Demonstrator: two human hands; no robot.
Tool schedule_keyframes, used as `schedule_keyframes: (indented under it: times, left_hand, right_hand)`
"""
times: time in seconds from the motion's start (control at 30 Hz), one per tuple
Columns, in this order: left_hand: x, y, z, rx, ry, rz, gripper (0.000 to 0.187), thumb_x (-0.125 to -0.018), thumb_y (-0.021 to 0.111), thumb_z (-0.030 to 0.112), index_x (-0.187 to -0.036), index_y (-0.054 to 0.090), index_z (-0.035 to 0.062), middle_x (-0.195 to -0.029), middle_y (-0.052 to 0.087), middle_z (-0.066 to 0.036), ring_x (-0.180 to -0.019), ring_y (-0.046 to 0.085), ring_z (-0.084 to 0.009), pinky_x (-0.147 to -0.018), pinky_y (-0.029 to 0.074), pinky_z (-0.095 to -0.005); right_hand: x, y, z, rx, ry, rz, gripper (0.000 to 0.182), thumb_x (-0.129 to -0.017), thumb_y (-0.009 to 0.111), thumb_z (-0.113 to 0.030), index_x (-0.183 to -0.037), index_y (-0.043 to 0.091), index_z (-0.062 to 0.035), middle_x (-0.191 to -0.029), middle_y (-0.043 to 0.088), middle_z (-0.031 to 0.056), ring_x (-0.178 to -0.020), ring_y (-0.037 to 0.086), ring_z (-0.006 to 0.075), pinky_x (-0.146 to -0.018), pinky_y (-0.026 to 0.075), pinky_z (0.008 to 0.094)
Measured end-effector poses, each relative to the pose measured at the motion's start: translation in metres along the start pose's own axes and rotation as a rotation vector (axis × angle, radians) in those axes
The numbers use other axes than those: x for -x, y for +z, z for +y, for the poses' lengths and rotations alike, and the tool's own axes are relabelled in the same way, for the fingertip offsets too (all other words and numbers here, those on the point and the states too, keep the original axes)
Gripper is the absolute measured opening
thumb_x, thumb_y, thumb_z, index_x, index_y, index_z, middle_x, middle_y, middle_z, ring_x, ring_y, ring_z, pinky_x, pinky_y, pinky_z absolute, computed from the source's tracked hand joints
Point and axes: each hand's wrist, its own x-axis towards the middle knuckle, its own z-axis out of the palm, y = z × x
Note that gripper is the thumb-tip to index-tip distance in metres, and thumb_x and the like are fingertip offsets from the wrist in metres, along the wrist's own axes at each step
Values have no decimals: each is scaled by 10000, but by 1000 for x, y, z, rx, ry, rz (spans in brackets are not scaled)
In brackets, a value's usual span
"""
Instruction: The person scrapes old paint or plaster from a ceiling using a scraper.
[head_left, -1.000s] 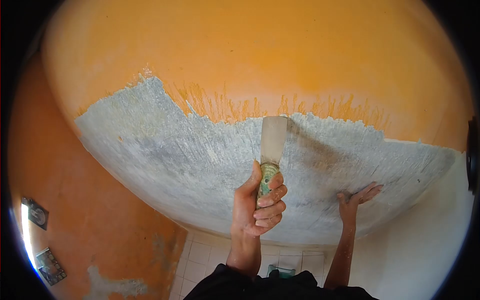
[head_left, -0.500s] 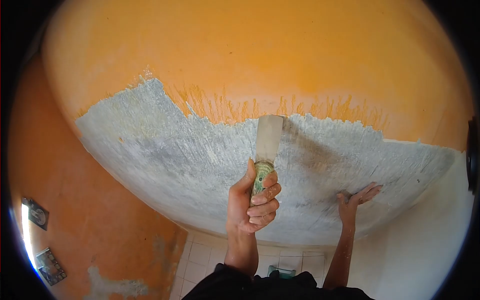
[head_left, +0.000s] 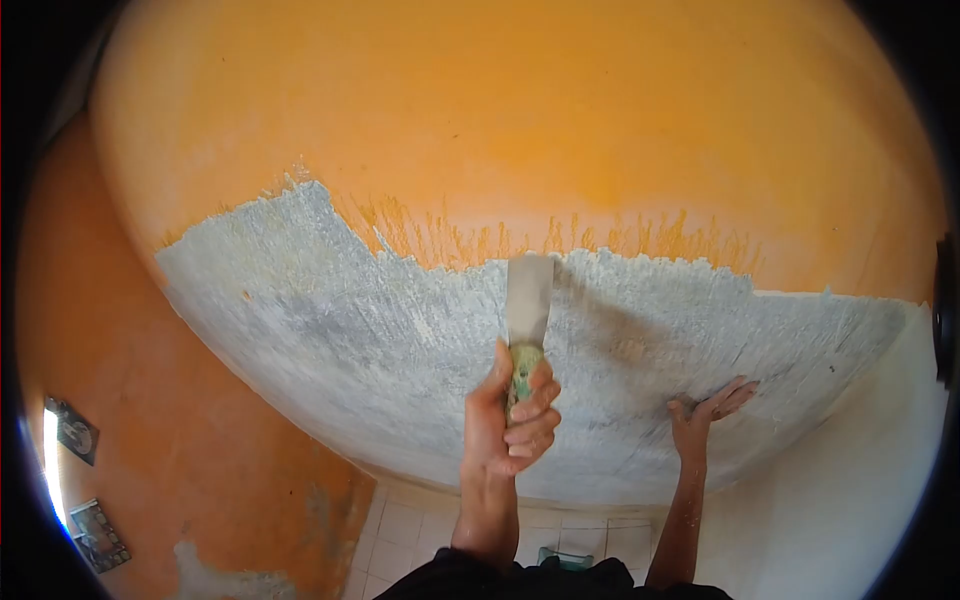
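Observation:
My left hand (head_left: pixel 512 418) is wrapped round the handle of a paint scraper (head_left: pixel 529 302), with the thumb along its left side. The wide flat blade points up, its tip at the ragged edge where orange paint (head_left: pixel 520 120) meets bare grey wall (head_left: pixel 430 330). To the right, my right hand (head_left: pixel 712 405) rests against the grey part, fingers spread and nothing visible in it. Thin orange streaks and scratched marks run along the paint edge above the blade.
An orange side wall (head_left: pixel 200 400) with a patchy lower area stands on the left, with two pictures or panels near a bright strip. Pale floor tiles (head_left: pixel 400 525) and a small green object (head_left: pixel 565 558) lie below. A white wall (head_left: pixel 840 500) is at the right.
The wall, the paint edge and the scraper sit slightly lower in view. The scraper blade stays at the paint edge, and my right hand stays on the wall.

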Motion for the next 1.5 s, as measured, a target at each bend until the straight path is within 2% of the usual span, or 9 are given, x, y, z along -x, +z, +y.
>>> schedule_keyframes:
  times: [0.17,0.3,0.6,0.73,0.97,1.07,1.23,1.37,1.5]
  left_hand:
    - [-2,-5,-9,-27,64,45,510,-966,310,543,-851,466,71,-589,378,11,-364,249,-44,-275,166,-175]
    - [-5,12,-6,35,-44,-30,513,-964,307,549,-856,444,66,-604,400,-4,-387,283,-47,-299,220,-180]
    - [-8,10,-7,115,-136,-94,515,-962,318,548,-889,450,56,-610,413,-13,-391,289,-47,-308,217,-178]
    - [-14,-4,-33,45,-10,41,534,-955,316,560,-869,473,58,-591,377,0,-376,273,-53,-282,191,-189]
    - [-36,13,-34,2,143,-56,522,-967,305,544,-862,449,53,-587,407,-6,-383,311,-52,-298,239,-188]
    - [-28,-3,-55,16,85,12,518,-968,304,541,-867,452,54,-584,405,-6,-363,286,-51,-296,233,-191]
    - [-61,32,-38,-40,132,-112,540,-955,305,571,-847,450,62,-579,367,9,-372,269,-49,-300,211,-187]
    - [-46,2,-73,-15,162,69,526,-955,320,564,-843,447,67,-572,372,0,-361,256,-41,-292,182,-188]
    - [-38,21,-66,100,38,-23,504,-962,310,551,-855,436,75,-596,404,-10,-359,268,-42,-303,222,-188]
  right_hand:
    - [-1,-1,-5,-10,11,-8,1307,-637,503,-841,-1453,-153,-57,-1492,-237,225,-1375,-219,402,-1062,-107,593]
    - [-1,-4,-5,-8,-2,-20,1297,-648,503,-834,-1452,-155,-57,-1487,-246,229,-1372,-223,407,-1060,-108,596]
    - [4,-4,0,-25,-2,-73,1292,-663,507,-821,-1443,-173,-47,-1470,-267,252,-1358,-249,417,-1045,-134,597]
    - [-1,-3,3,-48,9,-106,1320,-658,545,-803,-1430,-193,-28,-1449,-296,270,-1335,-282,440,-1028,-156,609]
    - [0,-4,8,-43,-18,-120,1286,-687,522,-793,-1429,-200,-30,-1439,-299,289,-1337,-285,433,-1025,-163,603]
    - [0,-4,13,-10,-59,-127,1276,-705,523,-779,-1422,-205,-14,-1431,-311,295,-1331,-293,438,-1017,-175,605]
    - [5,-2,16,-14,-60,-156,1307,-700,573,-747,-1406,-215,21,-1411,-329,314,-1317,-309,455,-1006,-182,615]
    - [3,-1,24,10,-66,-195,1321,-699,624,-698,-1394,-223,40,-1390,-342,337,-1305,-319,469,-997,-184,625]
    - [7,-6,21,2,-74,-228,1322,-705,679,-620,-1383,-244,40,-1370,-368,343,-1286,-345,474,-987,-186,635]
